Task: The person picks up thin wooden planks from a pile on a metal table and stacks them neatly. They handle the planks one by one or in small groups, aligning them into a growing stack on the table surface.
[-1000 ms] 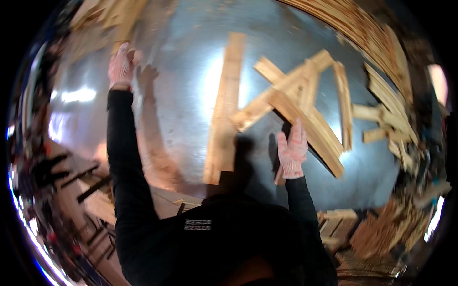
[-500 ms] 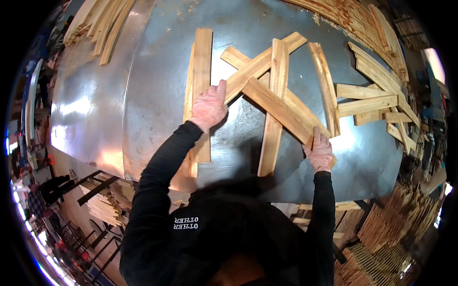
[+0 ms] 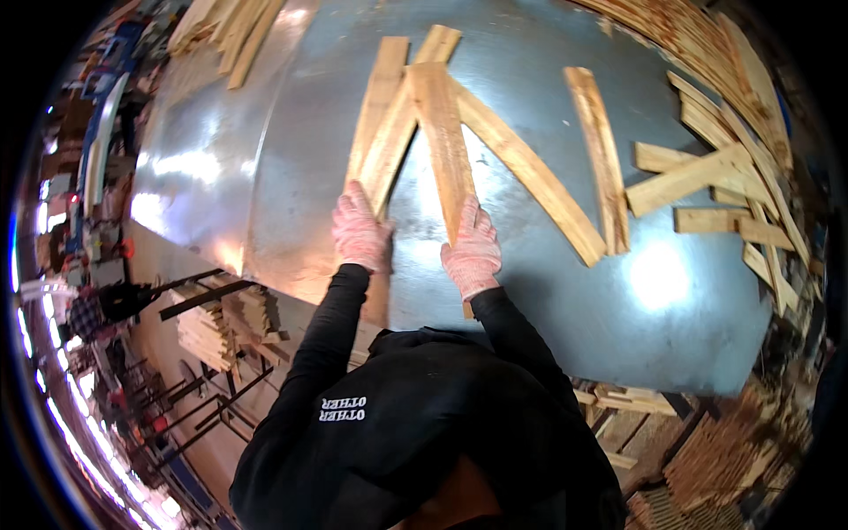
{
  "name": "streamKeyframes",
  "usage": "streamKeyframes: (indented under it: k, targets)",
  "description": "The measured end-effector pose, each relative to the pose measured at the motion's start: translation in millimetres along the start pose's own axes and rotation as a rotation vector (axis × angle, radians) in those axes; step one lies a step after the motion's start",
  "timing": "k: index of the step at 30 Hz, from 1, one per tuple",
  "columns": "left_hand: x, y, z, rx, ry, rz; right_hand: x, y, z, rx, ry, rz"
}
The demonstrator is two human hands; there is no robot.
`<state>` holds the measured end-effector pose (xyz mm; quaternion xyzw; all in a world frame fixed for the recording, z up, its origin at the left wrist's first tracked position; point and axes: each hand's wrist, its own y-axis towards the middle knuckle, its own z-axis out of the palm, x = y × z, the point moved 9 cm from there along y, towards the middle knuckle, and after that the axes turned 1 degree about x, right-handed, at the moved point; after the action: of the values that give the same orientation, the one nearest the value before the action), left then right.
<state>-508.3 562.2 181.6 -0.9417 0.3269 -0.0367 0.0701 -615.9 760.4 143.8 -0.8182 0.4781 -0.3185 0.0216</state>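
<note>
My left hand (image 3: 359,230), in a pinkish glove, is closed on the near end of a slanted wooden board (image 3: 402,128). Beneath and left of that board lies another wooden board (image 3: 380,97), partly hidden by the hand. My right hand (image 3: 473,250), gloved alike, grips the near end of a third wooden board (image 3: 440,132), whose far end rests across the slanted one. From there a long wooden board (image 3: 530,168) runs diagonally toward the near right. All of them are over the metal tabletop (image 3: 530,318).
A single board (image 3: 599,159) lies right of the diagonal one. Several crossed boards (image 3: 698,181) are heaped at the table's right side. Wood strips (image 3: 252,40) sit at the far left, and a stack of boards (image 3: 698,44) lines the far right edge. More stacked wood (image 3: 208,327) stands below the table, left.
My right hand has moved left with its board, which now stands more upright in view. My left hand is lower, and the slanted board has come left and steeper. The crossed boards have spread apart.
</note>
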Motion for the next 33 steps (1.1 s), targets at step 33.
streamKeyframes:
  k: [33]
  targets:
    - [218.2,-13.7,67.8,0.632,-1.536,-0.095,236.4,24.9,114.4,0.013,-0.015,-0.123]
